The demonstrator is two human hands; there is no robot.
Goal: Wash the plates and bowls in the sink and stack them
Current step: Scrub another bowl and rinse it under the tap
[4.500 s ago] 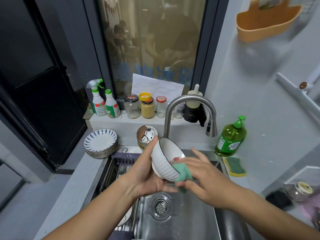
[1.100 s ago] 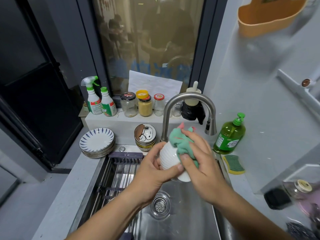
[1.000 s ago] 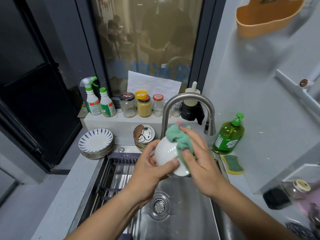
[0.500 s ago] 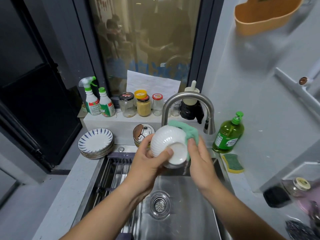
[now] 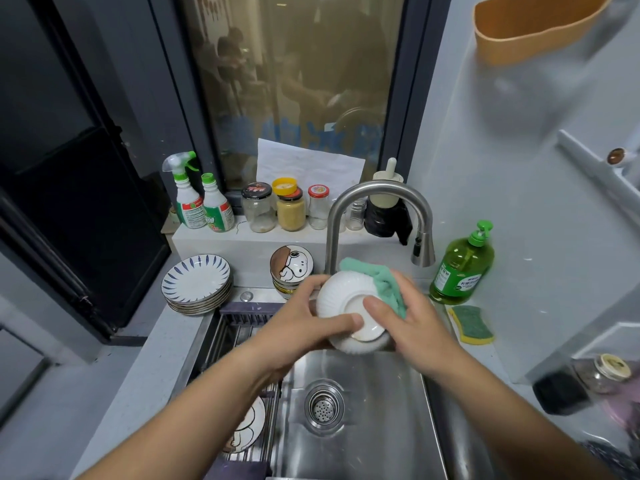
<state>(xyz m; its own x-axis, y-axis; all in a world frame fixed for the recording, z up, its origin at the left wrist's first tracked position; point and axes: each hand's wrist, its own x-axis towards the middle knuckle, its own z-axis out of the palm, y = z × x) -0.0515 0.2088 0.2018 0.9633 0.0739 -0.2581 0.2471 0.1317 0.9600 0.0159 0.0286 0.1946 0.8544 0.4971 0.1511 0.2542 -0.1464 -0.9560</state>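
I've flipped the white bowl (image 5: 349, 308) base-up now; left hand (image 5: 304, 336) grips it, right hand (image 5: 414, 323) presses the green cloth (image 5: 384, 285) on it. Stacked plates (image 5: 196, 284) look done, one plate (image 5: 247, 429) still waits.

Since the earliest view, the white ribbed bowl (image 5: 341, 299) has been turned over: its opening then faced up toward the camera, whereas its base ring now faces the camera. The green cloth (image 5: 382, 282), previously pressed at the bowl's lower rim, has travelled over the outer wall and now sits on the far right side, under the right hand (image 5: 412, 323). The left hand (image 5: 304, 327) has shifted its thumb onto the base ring.
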